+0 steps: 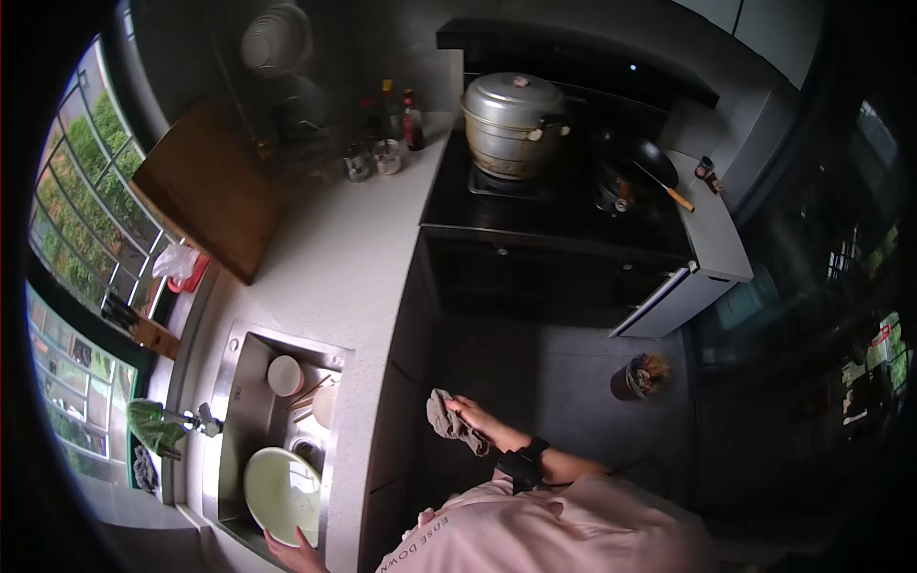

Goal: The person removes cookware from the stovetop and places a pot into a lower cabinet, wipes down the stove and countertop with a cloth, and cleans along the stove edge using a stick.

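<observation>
Cloth (445,416), greyish brown, soft and crumpled into uneven folds, is bunched in the right hand (468,411). The fingers are closed on its upper part, and the rest droops beside and below them, over the dark floor (573,372) and well apart from the sink (235,387).

The left hand (298,554) is at the near rim of a large bowl (277,485), its fingers apart and touching the edge; how tightly they grip cannot be told. The bowl is round, pale green and smooth inside, lying tilted in the near part of the metal sink.

Beyond it in the sink are a small bowl (285,373), a pale dish (326,407) by the counter side, and chopsticks (304,395) between them. A green cloth (153,426) hangs by the faucet (204,420).

Farther off, a wooden board (210,191) leans on the counter (334,277) near the window. A lidded metal pot (514,124) and a dark wok (645,155) stand on the black stove (564,212); a bin (626,382) sits on the floor.
</observation>
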`<action>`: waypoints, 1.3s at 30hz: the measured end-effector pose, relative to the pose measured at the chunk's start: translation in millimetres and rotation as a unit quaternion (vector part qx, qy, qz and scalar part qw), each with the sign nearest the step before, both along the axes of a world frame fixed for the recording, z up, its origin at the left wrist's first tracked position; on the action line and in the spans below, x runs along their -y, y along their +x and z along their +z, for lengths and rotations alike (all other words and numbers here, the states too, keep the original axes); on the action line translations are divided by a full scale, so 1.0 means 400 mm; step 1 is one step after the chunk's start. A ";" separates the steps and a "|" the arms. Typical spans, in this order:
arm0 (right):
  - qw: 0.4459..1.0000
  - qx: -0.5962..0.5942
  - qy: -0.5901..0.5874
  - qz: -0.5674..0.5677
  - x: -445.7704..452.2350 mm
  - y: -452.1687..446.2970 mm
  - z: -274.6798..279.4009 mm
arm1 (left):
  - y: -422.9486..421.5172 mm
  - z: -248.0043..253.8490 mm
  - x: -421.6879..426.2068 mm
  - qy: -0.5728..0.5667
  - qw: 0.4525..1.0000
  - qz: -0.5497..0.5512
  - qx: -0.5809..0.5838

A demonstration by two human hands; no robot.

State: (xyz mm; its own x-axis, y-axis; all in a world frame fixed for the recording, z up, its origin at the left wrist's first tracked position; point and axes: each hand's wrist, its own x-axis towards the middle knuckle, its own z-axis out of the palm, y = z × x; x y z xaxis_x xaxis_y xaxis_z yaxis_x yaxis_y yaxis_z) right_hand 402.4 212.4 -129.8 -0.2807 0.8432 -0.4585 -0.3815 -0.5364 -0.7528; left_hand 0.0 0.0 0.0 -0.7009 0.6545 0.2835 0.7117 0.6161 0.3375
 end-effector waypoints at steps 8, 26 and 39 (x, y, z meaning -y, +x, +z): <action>0.995 0.079 0.037 -0.055 -0.069 0.342 -0.025 | 0.309 0.091 -0.211 0.044 0.967 -0.126 -0.217; 0.954 0.052 0.028 -0.293 -0.088 0.484 -0.039 | 0.346 -0.022 -0.824 0.010 0.923 -0.382 0.037; 0.914 -0.018 0.015 -0.404 -0.074 0.728 -0.083 | 0.823 0.108 -1.027 -0.017 0.847 -0.517 0.119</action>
State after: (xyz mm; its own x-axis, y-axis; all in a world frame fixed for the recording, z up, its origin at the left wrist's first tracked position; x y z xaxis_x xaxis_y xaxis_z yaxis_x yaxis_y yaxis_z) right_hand 693.8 242.1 -163.1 0.4251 0.7943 -0.4340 -0.6687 -0.0476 -0.7420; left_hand 329.2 410.8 43.0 0.2184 0.9585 0.1833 0.7906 -0.2839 0.5425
